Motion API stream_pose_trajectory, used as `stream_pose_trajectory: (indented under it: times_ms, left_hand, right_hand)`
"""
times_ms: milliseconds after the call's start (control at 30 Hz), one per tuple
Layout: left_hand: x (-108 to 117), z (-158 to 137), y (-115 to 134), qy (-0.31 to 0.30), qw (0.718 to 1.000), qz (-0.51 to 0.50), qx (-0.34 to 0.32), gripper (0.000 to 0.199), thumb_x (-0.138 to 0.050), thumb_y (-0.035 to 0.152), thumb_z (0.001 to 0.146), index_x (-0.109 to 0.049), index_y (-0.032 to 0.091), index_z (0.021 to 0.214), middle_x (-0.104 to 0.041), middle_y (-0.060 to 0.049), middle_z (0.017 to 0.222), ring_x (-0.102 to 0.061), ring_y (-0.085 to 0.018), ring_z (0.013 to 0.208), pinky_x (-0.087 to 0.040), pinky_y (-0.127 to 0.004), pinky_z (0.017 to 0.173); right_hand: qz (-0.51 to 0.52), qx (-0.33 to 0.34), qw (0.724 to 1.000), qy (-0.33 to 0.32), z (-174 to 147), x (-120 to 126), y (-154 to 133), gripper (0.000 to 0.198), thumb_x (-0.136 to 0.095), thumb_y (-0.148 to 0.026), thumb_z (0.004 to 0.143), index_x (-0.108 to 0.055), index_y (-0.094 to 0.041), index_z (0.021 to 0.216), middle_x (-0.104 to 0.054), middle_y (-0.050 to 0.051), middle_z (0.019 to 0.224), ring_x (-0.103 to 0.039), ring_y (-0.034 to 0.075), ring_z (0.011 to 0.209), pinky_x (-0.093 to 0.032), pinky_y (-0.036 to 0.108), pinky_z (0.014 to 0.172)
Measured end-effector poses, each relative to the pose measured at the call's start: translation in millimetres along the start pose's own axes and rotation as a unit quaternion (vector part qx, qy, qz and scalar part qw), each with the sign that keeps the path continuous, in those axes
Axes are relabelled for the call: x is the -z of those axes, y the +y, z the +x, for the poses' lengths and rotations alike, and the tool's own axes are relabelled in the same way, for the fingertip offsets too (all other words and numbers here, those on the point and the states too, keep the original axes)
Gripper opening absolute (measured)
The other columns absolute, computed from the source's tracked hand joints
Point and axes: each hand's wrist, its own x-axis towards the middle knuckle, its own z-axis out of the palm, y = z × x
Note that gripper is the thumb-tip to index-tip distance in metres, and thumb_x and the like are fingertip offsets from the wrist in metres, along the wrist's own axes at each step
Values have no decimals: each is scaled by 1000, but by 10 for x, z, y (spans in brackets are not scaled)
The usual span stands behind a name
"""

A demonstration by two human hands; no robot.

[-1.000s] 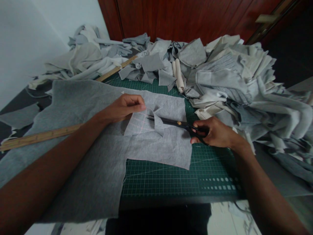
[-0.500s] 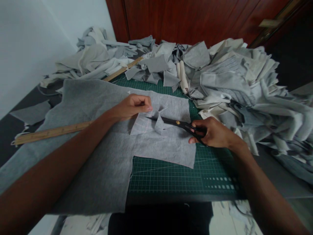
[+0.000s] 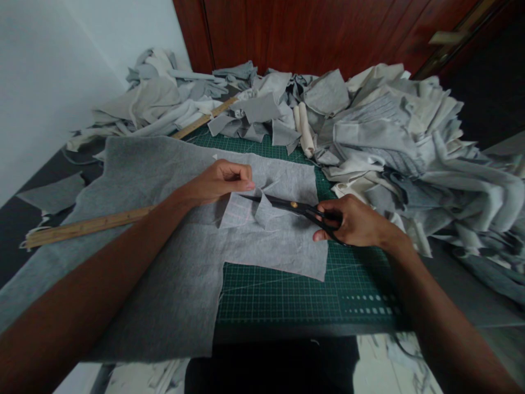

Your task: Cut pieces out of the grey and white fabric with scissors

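Pinched between the fingers of my left hand [image 3: 232, 178] is a small piece of light grey fabric [image 3: 238, 212] with faint pale lines on it. My right hand [image 3: 355, 220] is closed round the handles of black scissors [image 3: 294, 204] with a brass pivot. The blades point left and lie in the small piece, whose cut edge folds up over them; their tips are partly hidden. Beneath both hands a large grey cloth [image 3: 172, 262] lies spread out, with a narrower section reaching right.
A green cutting mat [image 3: 279, 298] shows under the cloth. One wooden ruler [image 3: 88, 225] lies on the cloth at left, another wooden ruler [image 3: 205, 117] behind it. Heaped fabric scraps [image 3: 377, 131] line the back and right, with a second fabric pile [image 3: 151, 98] at back left.
The scissors and my right hand have shifted slightly left, the blades reaching a little further into the small piece. My left hand keeps its pinch in nearly the same place.
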Motion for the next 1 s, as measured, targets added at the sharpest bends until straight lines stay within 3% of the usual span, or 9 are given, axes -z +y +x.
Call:
stream_pose_trajectory:
  times_ms: [233, 533, 1000]
  left_hand:
    - [-43, 2, 62, 4, 1000, -3, 11, 46, -86, 44, 75, -57, 16, 52, -51, 1, 59, -47, -10, 55, -39, -24, 52]
    - [-5, -21, 28, -13, 1000, -6, 11, 41, -84, 41, 79, -61, 16, 56, -54, 0, 61, -50, -10, 58, -41, -24, 56]
    - [-17, -17, 51, -6, 1000, -25, 16, 46, -87, 46, 75, -61, 16, 54, -52, 0, 60, -47, -10, 56, -40, -23, 53]
  right_hand:
    - [-17, 6, 1000, 4, 24, -24, -115, 43, -81, -56, 76, -60, -19, 73, -47, -6, 59, -38, 9, 53, -25, 26, 52]
    - [-32, 12, 999, 11, 56, -68, -211, 45, -79, -60, 77, -61, -19, 75, -48, -6, 59, -38, 9, 52, -25, 26, 52]
    - [20, 25, 999, 8, 46, -116, -162, 46, -77, -61, 79, -59, -19, 72, -46, -6, 58, -37, 9, 52, -25, 25, 51]
